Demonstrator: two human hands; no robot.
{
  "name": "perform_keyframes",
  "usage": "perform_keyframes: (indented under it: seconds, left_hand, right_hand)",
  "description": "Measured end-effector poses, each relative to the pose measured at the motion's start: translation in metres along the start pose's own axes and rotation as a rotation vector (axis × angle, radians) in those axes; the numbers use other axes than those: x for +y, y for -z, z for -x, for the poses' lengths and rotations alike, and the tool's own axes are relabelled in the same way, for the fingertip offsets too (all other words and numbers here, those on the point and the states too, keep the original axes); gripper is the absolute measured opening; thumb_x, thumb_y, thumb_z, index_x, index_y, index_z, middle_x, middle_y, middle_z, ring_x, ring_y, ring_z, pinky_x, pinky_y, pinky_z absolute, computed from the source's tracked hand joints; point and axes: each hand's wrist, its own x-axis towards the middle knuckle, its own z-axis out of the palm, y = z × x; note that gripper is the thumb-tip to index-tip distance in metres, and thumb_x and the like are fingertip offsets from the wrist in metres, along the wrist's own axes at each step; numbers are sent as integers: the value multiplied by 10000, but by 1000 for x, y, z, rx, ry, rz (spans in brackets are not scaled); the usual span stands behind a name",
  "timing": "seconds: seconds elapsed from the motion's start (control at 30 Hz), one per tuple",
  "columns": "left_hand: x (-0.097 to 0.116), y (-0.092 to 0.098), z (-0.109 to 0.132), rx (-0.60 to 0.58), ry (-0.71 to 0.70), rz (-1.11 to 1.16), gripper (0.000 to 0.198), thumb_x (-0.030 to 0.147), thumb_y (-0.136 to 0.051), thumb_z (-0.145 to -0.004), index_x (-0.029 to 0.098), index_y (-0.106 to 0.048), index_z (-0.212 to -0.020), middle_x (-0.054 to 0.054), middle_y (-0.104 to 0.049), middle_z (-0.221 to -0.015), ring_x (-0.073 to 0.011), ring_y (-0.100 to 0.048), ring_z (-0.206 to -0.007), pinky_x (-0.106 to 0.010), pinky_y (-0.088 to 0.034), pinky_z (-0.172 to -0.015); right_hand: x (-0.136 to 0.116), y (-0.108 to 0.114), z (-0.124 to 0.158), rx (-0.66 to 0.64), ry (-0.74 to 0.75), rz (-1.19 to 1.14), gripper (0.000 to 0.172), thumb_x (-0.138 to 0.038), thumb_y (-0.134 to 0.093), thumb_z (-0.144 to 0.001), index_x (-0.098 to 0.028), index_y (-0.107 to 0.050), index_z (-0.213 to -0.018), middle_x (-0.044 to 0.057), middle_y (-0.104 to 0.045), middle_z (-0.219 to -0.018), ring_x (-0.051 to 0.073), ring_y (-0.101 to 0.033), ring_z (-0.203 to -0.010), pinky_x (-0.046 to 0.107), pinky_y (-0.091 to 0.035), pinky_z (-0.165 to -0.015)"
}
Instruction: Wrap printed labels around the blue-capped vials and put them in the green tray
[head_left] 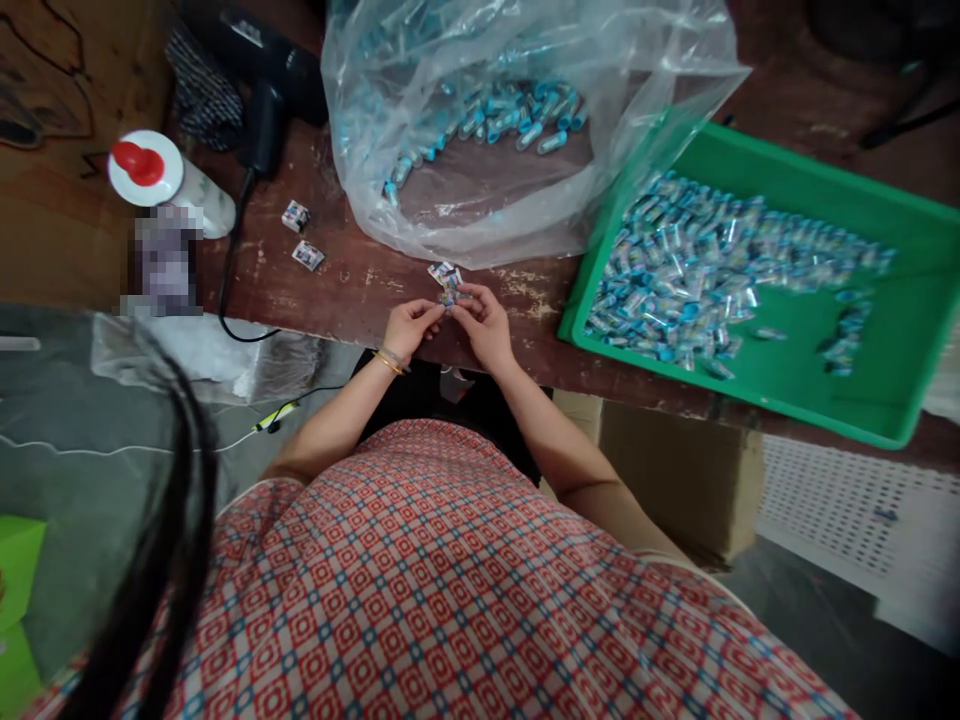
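My left hand [409,328] and my right hand [484,322] meet at the front edge of the brown table [352,290]. Fingertips of both are pinched on a small printed piece [449,296], partly hidden by the fingers. Just beyond them lies a small printed label stack [442,272], close to the rim of a clear plastic bag [480,245]. Inside the bag are many small clear capsules with blue caps [552,142]. Two more small label stacks [295,215] [308,255] rest on the table to the left.
A green tray [832,415] holding many wrapped capsules [675,270] is at the right. At the left are a black heat gun [262,120] with its cord, a white bottle [210,205] with a red-topped lid, and dark checked cloth [202,90].
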Motion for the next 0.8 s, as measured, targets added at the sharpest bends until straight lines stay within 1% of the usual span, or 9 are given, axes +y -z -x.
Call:
perform_keyframes:
  seconds: [0.13, 0.23, 0.3, 0.4, 0.47, 0.53, 0.63, 0.7, 0.8]
  left_hand:
    - [-5, 2, -4, 4, -62, -99, 418, 563, -852, -717, 171, -710, -741, 5, -628, -612, -109, -538, -568, -224, -384, -537]
    - [-7, 8, -11, 82, -209, -364, 303, 453, -802, -816, 173, -718, -737, -44, -665, -717, -176, -603, -702, -293, -461, -685]
    - [-5, 12, -13, 133, -316, -562, 209, 367, -811, -824, 169, -748, -837, -104, -706, -913, -255, -656, -902, -347, -485, -832]
    - [5, 17, -11, 183, -381, -686, 464, 400, -825, -826, 166, -721, -1214, -180, -642, -1274, -366, -615, -1205, -382, -473, -959]
    - [14, 19, -8, 175, -431, -691, 597, 458, -800, -851, 167, -660, -1353, -190, -595, -1365, -377, -580, -1279, -380, -462, -1000]
    - [21, 20, -6, 59, -490, -689, 495, 470, -775, -871, 170, -719, -1261, -159, -655, -1242, -330, -621, -1185, -368, -463, -992]
    - [28, 22, -9, -121, -497, -642, 236, 414, -739, -891, 182, -785, -891, -74, -688, -869, -230, -640, -867, -335, -474, -862]
    - [31, 25, -12, -127, -479, -571, 196, 353, -728, -875, 190, -774, -776, -45, -678, -766, -195, -612, -765, -318, -465, -805]
    - [32, 31, -15, -87, -421, -420, 127, 319, -757, -810, 202, -798, -783, -31, -725, -767, -180, -625, -750, -308, -472, -792]
  right_hand:
    - [-7, 3, -12, 44, 40, 113, 150, -367, -684, -870, -232, -668, -935, 9, -746, -914, 165, -684, -852, 314, -556, -860]
    - [-14, 10, -19, 104, 140, 268, 92, -291, -630, -893, -222, -687, -913, 19, -749, -901, 176, -679, -853, 321, -542, -859]
    - [-19, 17, -24, 119, 165, 367, 92, -262, -605, -905, -221, -687, -911, 23, -751, -890, 188, -679, -855, 329, -542, -863]
    - [-31, 28, -29, -12, 189, 537, 103, -235, -603, -916, -221, -700, -951, 45, -773, -933, 219, -695, -877, 359, -546, -885]
    - [-44, 31, -30, -168, 240, 651, 194, -201, -595, -926, -213, -707, -1084, 74, -784, -994, 246, -709, -928, 378, -544, -909]
    - [-58, 30, -30, -326, 304, 754, 308, -164, -570, -941, -195, -675, -1228, 105, -783, -1043, 264, -712, -977, 380, -537, -923]
    - [-76, 21, -33, -501, 381, 855, 326, -160, -545, -969, -174, -648, -1278, 127, -778, -1081, 266, -711, -995, 362, -530, -914]
    - [-83, 16, -44, -564, 394, 841, 310, -178, -545, -980, -177, -652, -1271, 111, -784, -1068, 250, -716, -976, 342, -534, -896]
    - [-89, 20, -86, -560, 391, 771, 274, -197, -562, -975, -201, -689, -1217, 77, -796, -1060, 226, -723, -965, 332, -549, -897]
